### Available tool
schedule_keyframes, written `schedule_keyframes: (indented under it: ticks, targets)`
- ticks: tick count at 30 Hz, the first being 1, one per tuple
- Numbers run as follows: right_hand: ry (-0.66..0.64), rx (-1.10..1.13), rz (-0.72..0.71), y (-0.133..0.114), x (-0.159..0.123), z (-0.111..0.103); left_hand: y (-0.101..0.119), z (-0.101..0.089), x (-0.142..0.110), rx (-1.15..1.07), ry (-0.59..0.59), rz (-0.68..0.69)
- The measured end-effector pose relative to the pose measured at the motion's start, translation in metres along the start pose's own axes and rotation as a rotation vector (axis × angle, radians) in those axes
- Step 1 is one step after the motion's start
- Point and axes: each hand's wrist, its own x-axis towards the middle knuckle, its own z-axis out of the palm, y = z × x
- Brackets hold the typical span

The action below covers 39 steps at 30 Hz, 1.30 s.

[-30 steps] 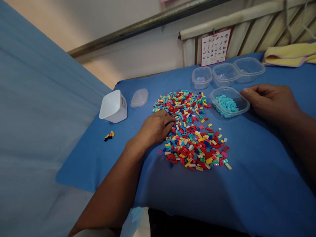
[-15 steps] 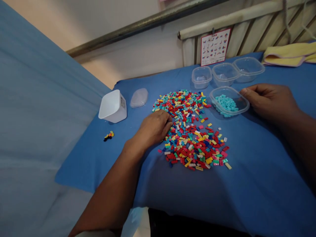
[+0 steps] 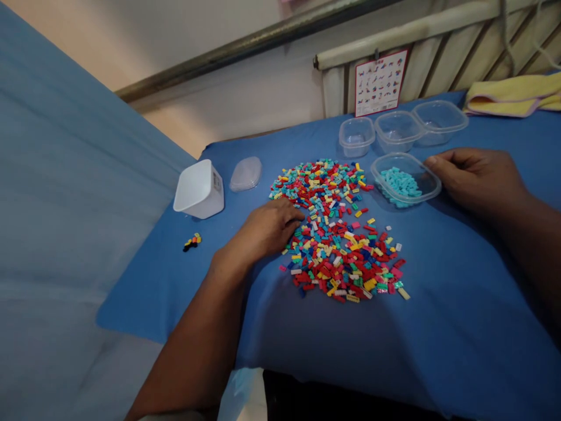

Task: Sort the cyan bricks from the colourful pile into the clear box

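Note:
My left hand [image 3: 274, 225] rests at the left edge of a large pile of small toy building bricks [image 3: 346, 257] in many colours. Its fingers are curled down into the bricks. Whatever the fingertips hold, if anything, is hidden beneath the hand. To the right of the pile, my right hand [image 3: 480, 172] pinches the right rim of a clear plastic container [image 3: 427, 190] between thumb and fingers. Light-blue bricks [image 3: 401, 183] lie inside this container, which stands on the blue cloth.
Three clear containers [image 3: 397, 131] line the back, near a picture card [image 3: 380, 83] and a folded yellow cloth [image 3: 512, 98]. On the left are a white tub [image 3: 199, 190], a clear lid [image 3: 246, 174] and a small cluster of black, yellow and orange pieces [image 3: 191, 242].
My left hand has shifted very slightly left along the edge of the pile. The right hand stays on the container's rim.

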Motion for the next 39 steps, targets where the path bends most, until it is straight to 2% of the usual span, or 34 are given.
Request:
schedule_keyframes:
  ticks: [4, 8, 13, 17, 21, 27, 29, 31, 33, 35, 39]
  targets:
    - [-0.007, 0.007, 0.012, -0.004, -0.001, 0.000, 0.003, -0.004, 0.001, 0.019, -0.034, -0.092]
    - [-0.023, 0.018, 0.021, -0.009, -0.002, -0.001, 0.006, -0.002, 0.005, -0.068, 0.073, -0.194]
    - [-0.050, 0.056, -0.011, -0.007, -0.001, -0.001, 0.008, 0.007, 0.010, -0.209, 0.191, -0.192]
    - [-0.069, 0.103, -0.033, -0.005, 0.002, 0.000, 0.015, 0.013, 0.022, -0.332, 0.283, -0.126]
    - [-0.081, 0.113, -0.053, -0.006, 0.003, 0.000, 0.039, 0.006, 0.054, -0.379, 0.251, 0.000]
    - [-0.063, 0.151, -0.084, -0.005, 0.004, 0.002, 0.088, 0.002, 0.134, -0.307, 0.209, 0.158]
    - [-0.072, 0.165, -0.089, -0.003, 0.005, 0.003, 0.096, 0.004, 0.155, -0.283, 0.202, 0.212]
    - [-0.084, 0.178, -0.083, -0.001, 0.006, 0.004, 0.095, 0.001, 0.163, -0.276, 0.233, 0.210]
    - [-0.091, 0.177, -0.071, 0.001, 0.006, 0.004, 0.085, -0.008, 0.158, -0.280, 0.272, 0.138]
    - [-0.096, 0.161, -0.055, 0.000, 0.006, 0.003, 0.069, -0.020, 0.141, -0.284, 0.275, 0.024]
    - [-0.097, 0.123, -0.023, -0.005, 0.003, 0.001, 0.032, -0.032, 0.096, -0.295, 0.153, -0.223]
